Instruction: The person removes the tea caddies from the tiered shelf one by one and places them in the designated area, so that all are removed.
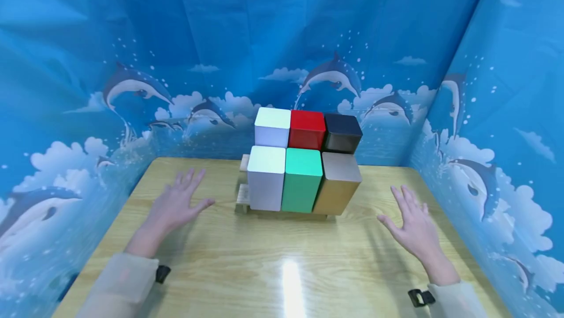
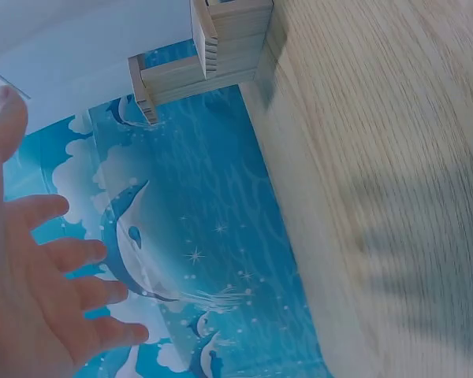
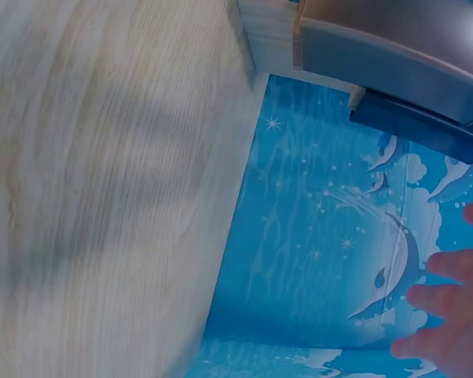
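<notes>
Two rows of upright rectangular boxes stand on a slatted wooden rack (image 2: 201, 75). In front are a white box (image 1: 266, 181), a green box (image 1: 302, 181) and a bronze-brown box (image 1: 338, 185). Behind them, on a higher step, are another white box (image 1: 272, 129), a red box (image 1: 307, 130) and a black box (image 1: 342, 134). My left hand (image 1: 177, 205) hovers over the table left of the rack, fingers spread. On the other side my right hand (image 1: 416, 230) is raised likewise, fingers extended. Neither holds or touches anything.
The pale wood table (image 1: 238, 264) has rounded far corners. A blue curtain (image 1: 211, 24) printed with dolphins and clouds hangs behind it and along both sides. Each wrist wears a dark strap, such as the right strap (image 1: 421, 298). Light glares off the table's front middle.
</notes>
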The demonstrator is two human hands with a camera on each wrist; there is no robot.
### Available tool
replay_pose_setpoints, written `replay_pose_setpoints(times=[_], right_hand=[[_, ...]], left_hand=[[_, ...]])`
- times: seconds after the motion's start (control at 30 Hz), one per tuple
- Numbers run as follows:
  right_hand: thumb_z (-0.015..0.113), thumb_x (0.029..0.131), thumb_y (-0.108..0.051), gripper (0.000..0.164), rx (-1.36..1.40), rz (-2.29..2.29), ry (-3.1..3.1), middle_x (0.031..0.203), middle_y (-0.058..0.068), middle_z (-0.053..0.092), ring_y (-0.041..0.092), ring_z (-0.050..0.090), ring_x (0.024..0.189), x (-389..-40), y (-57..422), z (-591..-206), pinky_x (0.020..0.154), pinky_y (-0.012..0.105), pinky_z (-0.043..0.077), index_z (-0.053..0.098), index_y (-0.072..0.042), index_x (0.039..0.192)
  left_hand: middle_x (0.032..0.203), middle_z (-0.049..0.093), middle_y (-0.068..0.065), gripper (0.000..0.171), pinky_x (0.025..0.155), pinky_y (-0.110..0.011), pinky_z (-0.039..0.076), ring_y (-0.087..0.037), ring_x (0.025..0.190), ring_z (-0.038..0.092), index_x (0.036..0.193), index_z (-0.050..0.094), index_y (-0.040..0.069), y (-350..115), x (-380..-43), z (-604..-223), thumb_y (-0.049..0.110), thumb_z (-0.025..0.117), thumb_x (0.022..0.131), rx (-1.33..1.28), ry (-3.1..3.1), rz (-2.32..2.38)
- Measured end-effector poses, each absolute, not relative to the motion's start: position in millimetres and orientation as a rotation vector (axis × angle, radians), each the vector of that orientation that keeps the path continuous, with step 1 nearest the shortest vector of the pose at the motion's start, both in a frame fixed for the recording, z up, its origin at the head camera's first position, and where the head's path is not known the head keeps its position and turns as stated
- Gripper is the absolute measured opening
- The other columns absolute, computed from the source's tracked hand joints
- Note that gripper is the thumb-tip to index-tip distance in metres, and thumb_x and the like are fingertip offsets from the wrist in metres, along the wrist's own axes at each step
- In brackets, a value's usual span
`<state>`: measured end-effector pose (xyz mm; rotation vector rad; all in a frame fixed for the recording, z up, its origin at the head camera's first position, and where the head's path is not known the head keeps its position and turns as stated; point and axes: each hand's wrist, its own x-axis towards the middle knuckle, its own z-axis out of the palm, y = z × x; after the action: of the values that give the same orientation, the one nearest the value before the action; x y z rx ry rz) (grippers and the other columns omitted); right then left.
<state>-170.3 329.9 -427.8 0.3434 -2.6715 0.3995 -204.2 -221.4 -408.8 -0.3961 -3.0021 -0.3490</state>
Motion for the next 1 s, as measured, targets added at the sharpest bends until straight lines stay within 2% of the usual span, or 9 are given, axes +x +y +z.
replay_pose_setpoints(times=[0.17,0.4,0.63,0.77,0.9,1.0], right_hand=[[0.060,0.089,-0.039,0.076,0.316,0.514,-2.664,0.147,0.024,0.024,0.045,0.027,0.130,-171.5,327.6,-426.3,0.098,0.068,0.020,0.023,-0.012,0.148],[0.061,0.090,-0.032,0.070,0.273,0.685,-2.623,0.145,0.021,0.031,0.048,0.036,0.122,-172.5,323.8,-424.0,0.086,0.067,0.033,0.026,-0.012,0.147],[0.063,0.089,-0.020,0.062,0.285,0.921,-2.504,0.135,0.024,0.043,0.044,0.044,0.117,-178.3,317.9,-422.0,0.089,0.061,0.036,0.034,-0.010,0.144],[0.063,0.090,-0.017,0.061,0.304,1.013,-2.480,0.137,0.022,0.041,0.041,0.044,0.118,-184.0,314.1,-422.3,0.092,0.056,0.037,0.035,-0.009,0.143],[0.063,0.090,-0.015,0.060,0.337,1.068,-2.454,0.137,0.023,0.041,0.043,0.043,0.119,-189.9,309.3,-422.5,0.092,0.058,0.036,0.036,-0.008,0.143],[0.064,0.089,-0.013,0.060,0.355,1.094,-2.437,0.137,0.022,0.042,0.042,0.044,0.119,-193.2,304.9,-421.5,0.092,0.058,0.037,0.036,-0.007,0.142]], left_hand=[[0.151,0.012,-0.022,0.088,0.093,-0.069,0.026,-0.046,0.134,0.016,0.150,0.012,0.014,-222.5,-210.2,-411.1,0.070,0.035,0.087,-0.366,-2.999,-0.499],[0.150,0.018,-0.021,0.085,0.097,-0.067,0.023,-0.046,0.132,0.022,0.150,0.015,0.015,-225.7,-217.5,-414.8,0.067,0.039,0.088,-0.347,-2.992,-0.691],[0.143,0.034,-0.022,0.079,0.098,-0.062,0.029,-0.046,0.124,0.036,0.149,0.021,0.016,-227.4,-228.8,-419.9,0.063,0.041,0.089,-0.318,-2.934,-0.939],[0.137,0.043,-0.022,0.072,0.097,-0.057,0.035,-0.041,0.122,0.043,0.147,0.029,0.011,-227.1,-235.2,-422.7,0.055,0.046,0.092,-0.358,-2.867,-1.169],[0.134,0.047,-0.020,0.065,0.094,-0.052,0.041,-0.038,0.119,0.047,0.143,0.036,0.010,-223.6,-242.3,-426.5,0.049,0.049,0.093,-0.343,-2.807,-1.385],[0.134,0.048,-0.018,0.063,0.095,-0.050,0.041,-0.036,0.119,0.047,0.141,0.039,0.010,-220.1,-248.1,-429.5,0.049,0.050,0.092,-0.327,-2.769,-1.487]])
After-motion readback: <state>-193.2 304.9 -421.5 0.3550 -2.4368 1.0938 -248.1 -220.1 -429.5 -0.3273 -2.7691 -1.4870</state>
